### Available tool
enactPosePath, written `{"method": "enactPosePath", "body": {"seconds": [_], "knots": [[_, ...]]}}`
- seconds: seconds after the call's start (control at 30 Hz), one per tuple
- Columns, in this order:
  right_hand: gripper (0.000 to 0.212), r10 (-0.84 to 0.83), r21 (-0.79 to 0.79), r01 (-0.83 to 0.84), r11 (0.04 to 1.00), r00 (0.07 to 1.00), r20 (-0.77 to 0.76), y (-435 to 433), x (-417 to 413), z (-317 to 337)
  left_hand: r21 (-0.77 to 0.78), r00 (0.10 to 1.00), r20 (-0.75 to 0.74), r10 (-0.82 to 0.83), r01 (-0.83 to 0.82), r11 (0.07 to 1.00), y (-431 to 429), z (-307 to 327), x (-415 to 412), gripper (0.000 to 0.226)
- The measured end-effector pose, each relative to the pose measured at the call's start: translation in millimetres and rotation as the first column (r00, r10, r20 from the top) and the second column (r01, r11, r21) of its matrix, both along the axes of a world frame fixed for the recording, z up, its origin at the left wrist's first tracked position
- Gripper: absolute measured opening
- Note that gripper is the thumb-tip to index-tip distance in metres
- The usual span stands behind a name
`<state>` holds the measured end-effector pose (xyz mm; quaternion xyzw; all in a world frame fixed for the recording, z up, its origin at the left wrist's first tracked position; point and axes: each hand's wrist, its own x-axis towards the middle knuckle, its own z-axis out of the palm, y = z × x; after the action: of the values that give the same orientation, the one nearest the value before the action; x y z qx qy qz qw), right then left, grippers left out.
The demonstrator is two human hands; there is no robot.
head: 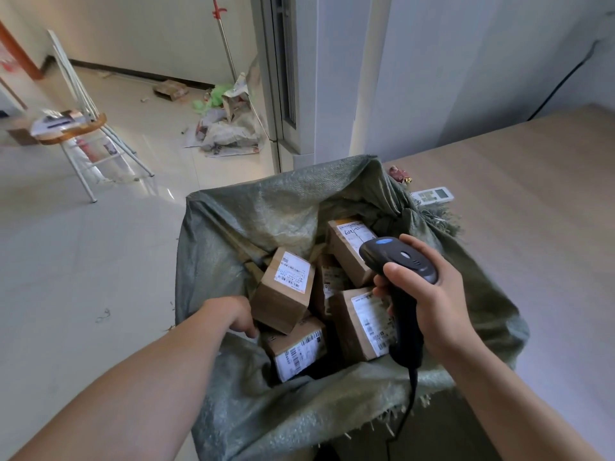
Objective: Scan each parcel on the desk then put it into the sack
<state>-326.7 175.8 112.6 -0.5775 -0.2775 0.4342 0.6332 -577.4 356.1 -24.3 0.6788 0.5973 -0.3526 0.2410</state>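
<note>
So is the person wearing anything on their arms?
No. The left arm and right arm are bare, with no sleeves, watch or bracelet showing. The left grip and right grip have no gloves, and no ring shows.

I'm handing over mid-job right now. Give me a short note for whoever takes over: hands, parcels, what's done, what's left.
Left hand: reached into the sack, at the lower corner of the top parcel; fingers hidden, so its grip cannot be told.
Right hand: grip round the scanner, held over the sack.
Done: about five labelled boxes lie in the sack.
Left: the visible part of the desk shows only a remote and a small red item; check the part out of view for more.
</note>
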Motion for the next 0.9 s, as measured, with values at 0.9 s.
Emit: {"method": "enactPosePath", "body": {"seconds": [0.9], "knots": [[0.069, -0.361, 0.177, 0.337, 0.925, 0.924, 0.125, -272.2, 105.7, 65.7, 0.678, 0.654, 0.503, -0.565, 0.106, 0.727, -217.1, 139.4, 247.2, 0.065]]}}
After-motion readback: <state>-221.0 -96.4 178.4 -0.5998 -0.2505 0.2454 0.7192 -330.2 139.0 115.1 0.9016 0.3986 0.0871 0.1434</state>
